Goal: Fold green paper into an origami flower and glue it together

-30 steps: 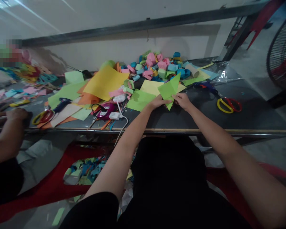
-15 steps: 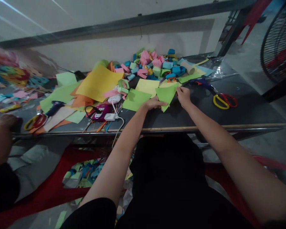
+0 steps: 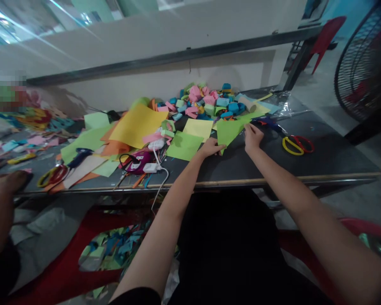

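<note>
Between my two hands is a green sheet of paper, held up off the table at a slant. My left hand pinches its lower left corner with thumb and fingers. At its upper right corner, my right hand is closed on the edge. A second green sheet lies flat just left of my left hand, overlapping a pale yellow sheet behind it. Beyond my right hand, scissors with red and yellow handles rest on the table, close to a blue glue gun.
Folded coloured paper pieces are heaped at the back near a cardboard tube. To the left are a yellow sheet, a purple power strip with cables, and another glue gun. A co-worker's hand is at far left. A fan stands right.
The green sheet is spread wider, as my right hand has drawn away from my left. My view has tilted up, showing more of the wall.
</note>
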The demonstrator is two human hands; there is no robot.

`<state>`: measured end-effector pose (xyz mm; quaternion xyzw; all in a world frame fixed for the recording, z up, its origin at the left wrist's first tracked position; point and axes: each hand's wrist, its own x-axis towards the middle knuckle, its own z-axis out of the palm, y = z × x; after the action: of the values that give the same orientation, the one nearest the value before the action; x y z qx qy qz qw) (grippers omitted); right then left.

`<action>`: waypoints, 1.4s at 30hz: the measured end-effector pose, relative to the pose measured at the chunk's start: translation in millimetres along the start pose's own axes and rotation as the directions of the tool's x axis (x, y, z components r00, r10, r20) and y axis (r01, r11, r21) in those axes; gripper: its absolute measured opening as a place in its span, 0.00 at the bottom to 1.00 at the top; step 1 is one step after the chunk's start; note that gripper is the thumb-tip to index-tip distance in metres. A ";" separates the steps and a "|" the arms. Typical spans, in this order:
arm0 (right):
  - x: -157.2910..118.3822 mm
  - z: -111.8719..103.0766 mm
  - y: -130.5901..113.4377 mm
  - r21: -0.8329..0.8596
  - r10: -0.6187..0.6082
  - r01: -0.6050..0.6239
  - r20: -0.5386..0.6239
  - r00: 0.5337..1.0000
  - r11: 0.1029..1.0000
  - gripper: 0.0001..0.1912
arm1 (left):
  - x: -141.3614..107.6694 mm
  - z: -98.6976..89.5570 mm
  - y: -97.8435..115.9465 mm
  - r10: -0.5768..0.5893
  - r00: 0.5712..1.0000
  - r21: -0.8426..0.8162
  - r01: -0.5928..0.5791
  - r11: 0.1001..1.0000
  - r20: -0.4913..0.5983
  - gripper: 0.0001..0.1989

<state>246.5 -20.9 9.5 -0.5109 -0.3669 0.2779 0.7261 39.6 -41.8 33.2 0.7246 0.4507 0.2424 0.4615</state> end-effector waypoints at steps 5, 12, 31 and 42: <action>6.9 0.6 0.8 0.188 0.201 -0.173 -0.144 0.969 0.967 0.11 | 5.4 4.7 -4.0 0.085 0.981 0.171 -0.055 0.984 -0.173 0.11; 17.8 -8.7 3.3 0.259 0.217 -0.208 -0.006 0.976 0.943 0.23 | 22.4 4.5 -24.6 0.202 0.930 0.135 -0.168 0.976 -0.305 0.10; 6.0 -7.5 0.3 -0.070 0.034 -0.022 0.170 0.985 0.997 0.29 | 14.6 -0.4 -19.7 0.148 0.977 -0.192 -0.176 0.966 -0.154 0.22; -14.1 1.4 -3.6 -0.236 0.146 0.018 0.659 0.738 0.972 0.32 | 32.8 -5.2 -47.3 0.240 0.892 -0.240 -0.347 0.907 -0.382 0.39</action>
<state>237.4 -32.3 9.7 -0.4681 -0.6152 0.4244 0.4716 30.9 -2.7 -8.5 0.6524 0.3658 0.4986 0.4382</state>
